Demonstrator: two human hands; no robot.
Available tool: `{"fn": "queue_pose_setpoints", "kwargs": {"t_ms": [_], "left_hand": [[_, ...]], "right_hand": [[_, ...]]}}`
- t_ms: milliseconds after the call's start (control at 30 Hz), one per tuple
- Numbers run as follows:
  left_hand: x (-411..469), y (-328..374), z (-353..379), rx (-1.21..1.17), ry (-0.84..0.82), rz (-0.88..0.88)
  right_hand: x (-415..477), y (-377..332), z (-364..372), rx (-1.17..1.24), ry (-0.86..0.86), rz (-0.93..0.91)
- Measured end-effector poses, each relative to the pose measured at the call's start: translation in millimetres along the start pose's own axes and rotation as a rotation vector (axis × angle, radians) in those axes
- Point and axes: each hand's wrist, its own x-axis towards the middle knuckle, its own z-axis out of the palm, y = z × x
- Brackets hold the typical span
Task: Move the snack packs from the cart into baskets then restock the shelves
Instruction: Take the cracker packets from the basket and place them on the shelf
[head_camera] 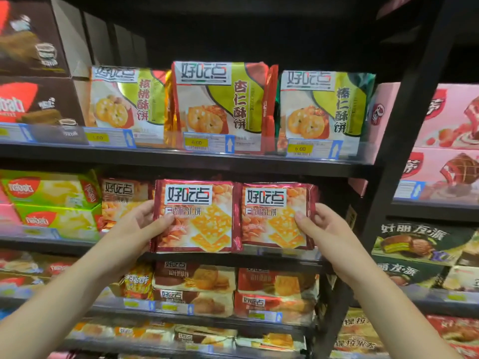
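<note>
Your left hand (145,224) grips the left red pack (199,216) by its left edge, thumb on the front. Your right hand (318,229) grips the right red pack (274,216) by its right edge. Both arms reach up and forward. The packs stand upright, side by side, at the middle shelf (282,259) front. Both read 好吃点. Above them is a 杏仁酥饼 pack (220,104) with a price tag (197,142) reading 6.00.

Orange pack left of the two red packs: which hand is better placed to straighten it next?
Left, probably. The left hand holds the left red pack by its edge, right beside the orange pack; the right hand holds the right red pack, both packs away.
</note>
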Motion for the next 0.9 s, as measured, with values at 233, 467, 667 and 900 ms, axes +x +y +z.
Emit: {"fn": "queue_pose_setpoints", "kwargs": {"t_ms": [233,467,667,900], "left_hand": [[-3,3,-1,-0.025,0.044,-0.011],[-2,10,-3,-0.006,0.078,0.006],[2,10,-1,0.01,0.098,-0.007],[5,5,1,0.01,0.089,-0.022]], "right_hand": [[60,9,16,-0.186,0.089,0.054],[106,20,39,-0.162,0.194,0.258],[127,24,59,-0.166,0.158,0.364],[134,31,68,-0.221,0.16,0.292]]}}
